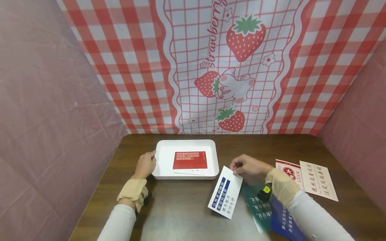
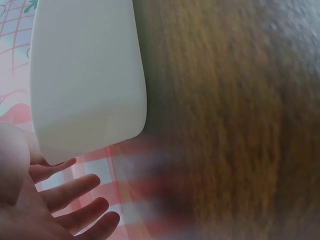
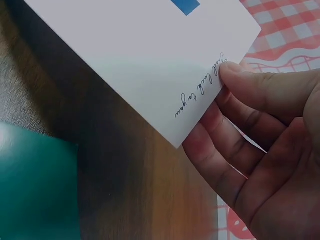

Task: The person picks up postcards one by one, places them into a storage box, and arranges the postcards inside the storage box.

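My right hand (image 1: 245,164) pinches a white card (image 1: 226,194) by its upper corner area, thumb on the printed face and fingers behind. The card has dark blue bars with characters and small handwriting, tilted over the table. At the left end of the white tray (image 1: 166,174), my left hand (image 1: 146,164) holds the rim; in the left wrist view the thumb is partly hidden by the tray and the other fingers (image 2: 75,192) spread outside it. A red card (image 1: 190,164) lies in the tray on top of a white card (image 1: 193,172).
On the right, beneath my right forearm, lie a green card (image 1: 257,209) and a blue card (image 1: 286,219). Farther right are a red-and-white "luck" card (image 1: 289,170) and a cream card (image 1: 319,180). A checked strawberry cloth (image 1: 235,83) hangs behind the wooden table (image 1: 169,207).
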Demonstrator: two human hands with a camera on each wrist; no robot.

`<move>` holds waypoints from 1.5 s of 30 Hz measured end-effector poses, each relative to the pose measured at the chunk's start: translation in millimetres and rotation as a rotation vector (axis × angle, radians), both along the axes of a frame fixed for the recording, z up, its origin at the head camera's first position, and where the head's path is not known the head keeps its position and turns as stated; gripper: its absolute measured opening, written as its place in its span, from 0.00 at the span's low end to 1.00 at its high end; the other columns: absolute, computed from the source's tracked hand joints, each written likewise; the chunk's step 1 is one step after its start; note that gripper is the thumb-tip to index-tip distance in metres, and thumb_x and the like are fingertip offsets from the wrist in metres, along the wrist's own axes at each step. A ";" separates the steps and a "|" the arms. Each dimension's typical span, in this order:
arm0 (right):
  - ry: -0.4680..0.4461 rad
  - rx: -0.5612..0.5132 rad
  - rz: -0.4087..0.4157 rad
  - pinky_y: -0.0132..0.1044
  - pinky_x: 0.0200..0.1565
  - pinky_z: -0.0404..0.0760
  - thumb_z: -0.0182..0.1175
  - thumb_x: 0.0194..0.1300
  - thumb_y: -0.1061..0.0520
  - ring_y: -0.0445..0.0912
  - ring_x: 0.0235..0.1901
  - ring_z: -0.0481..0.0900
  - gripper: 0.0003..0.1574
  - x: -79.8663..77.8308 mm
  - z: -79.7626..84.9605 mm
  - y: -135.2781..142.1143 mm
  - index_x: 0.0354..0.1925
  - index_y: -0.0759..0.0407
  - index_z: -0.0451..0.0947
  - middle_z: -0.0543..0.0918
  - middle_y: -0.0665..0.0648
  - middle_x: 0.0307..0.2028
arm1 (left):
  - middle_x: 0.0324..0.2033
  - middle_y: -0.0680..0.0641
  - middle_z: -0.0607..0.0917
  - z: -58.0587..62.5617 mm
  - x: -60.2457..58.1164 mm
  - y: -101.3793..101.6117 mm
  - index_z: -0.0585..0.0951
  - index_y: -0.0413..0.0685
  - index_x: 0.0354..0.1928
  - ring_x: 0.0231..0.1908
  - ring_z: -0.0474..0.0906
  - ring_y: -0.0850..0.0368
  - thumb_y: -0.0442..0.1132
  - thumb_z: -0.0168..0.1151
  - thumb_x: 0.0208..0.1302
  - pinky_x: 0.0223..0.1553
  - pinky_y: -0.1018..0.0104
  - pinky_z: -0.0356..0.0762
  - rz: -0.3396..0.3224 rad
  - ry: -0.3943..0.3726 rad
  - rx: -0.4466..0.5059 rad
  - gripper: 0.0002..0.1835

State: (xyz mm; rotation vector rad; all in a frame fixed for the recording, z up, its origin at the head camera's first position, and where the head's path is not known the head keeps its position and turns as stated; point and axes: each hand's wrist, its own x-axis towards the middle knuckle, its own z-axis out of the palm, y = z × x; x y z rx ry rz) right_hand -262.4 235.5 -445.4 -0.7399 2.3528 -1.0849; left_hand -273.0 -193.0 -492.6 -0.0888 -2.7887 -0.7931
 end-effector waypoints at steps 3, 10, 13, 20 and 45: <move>0.005 -0.008 -0.002 0.37 0.32 0.79 0.62 0.58 0.65 0.44 0.30 0.77 0.04 0.2 2.7 -0.3 0.35 0.64 0.80 0.83 0.56 0.31 | 0.54 0.33 0.82 -0.4 0.0 0.3 0.77 0.34 0.60 0.56 0.77 0.35 0.30 0.51 0.65 0.58 0.44 0.73 -0.009 -0.001 -0.002 0.21; 0.013 -0.023 -0.023 0.37 0.30 0.79 0.62 0.60 0.64 0.44 0.28 0.77 0.05 -1.1 5.6 -1.9 0.35 0.66 0.80 0.83 0.56 0.30 | 0.54 0.32 0.82 -0.7 0.4 -0.1 0.77 0.35 0.60 0.56 0.77 0.34 0.31 0.50 0.66 0.59 0.44 0.73 0.001 -0.005 0.013 0.22; 0.003 -0.032 -0.045 0.37 0.30 0.79 0.62 0.60 0.65 0.43 0.28 0.77 0.04 -2.0 5.0 -2.6 0.35 0.67 0.79 0.84 0.57 0.31 | 0.55 0.33 0.81 -1.8 -0.7 -0.3 0.77 0.35 0.60 0.57 0.77 0.35 0.31 0.50 0.66 0.59 0.44 0.73 0.007 -0.006 0.020 0.22; 0.016 -0.067 -0.052 0.36 0.29 0.79 0.61 0.60 0.66 0.42 0.27 0.77 0.05 -4.0 6.7 -4.8 0.36 0.69 0.79 0.83 0.58 0.30 | 0.53 0.32 0.82 -2.7 -0.9 -0.8 0.77 0.34 0.59 0.56 0.78 0.35 0.31 0.49 0.65 0.58 0.44 0.73 0.003 0.019 0.019 0.21; -0.004 -0.193 -0.386 0.37 0.36 0.84 0.61 0.64 0.63 0.47 0.33 0.81 0.13 -15.7 13.4 -9.0 0.44 0.72 0.77 0.84 0.64 0.39 | 0.55 0.32 0.81 -0.4 -2.6 -1.9 0.76 0.36 0.61 0.57 0.77 0.35 0.32 0.50 0.66 0.59 0.44 0.73 -0.006 -0.028 0.013 0.22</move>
